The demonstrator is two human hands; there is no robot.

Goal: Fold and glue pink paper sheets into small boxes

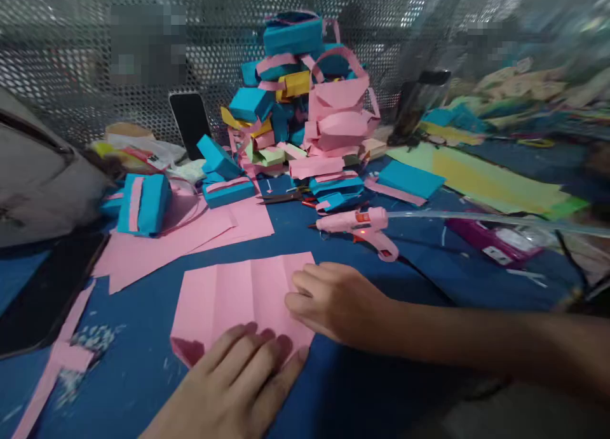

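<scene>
A sheet of pink paper (pixel 233 299) with upright creases lies on the blue table, its lower left corner lifted in a fold. My left hand (pixel 238 382) rests across the lower edge, its fingers stretched out over the paper. At the right edge, my right hand (pixel 338 302) is closed, fingers curled down against the paper; its fingertips are partly hidden. Beyond my right hand, a pink glue gun (pixel 357 226) lies on its side with a small light glowing. Scissors (pixel 283 197) lie behind it.
Blue, pink and yellow paper bags (pixel 293 37) are heaped at the back. More pink sheets (pixel 190 232) and a blue paper box (pixel 143 204) lie to the left, near a paper strip (pixel 52 369). A phone (pixel 190 124) leans behind; a purple packet (pixel 495 239) sits right.
</scene>
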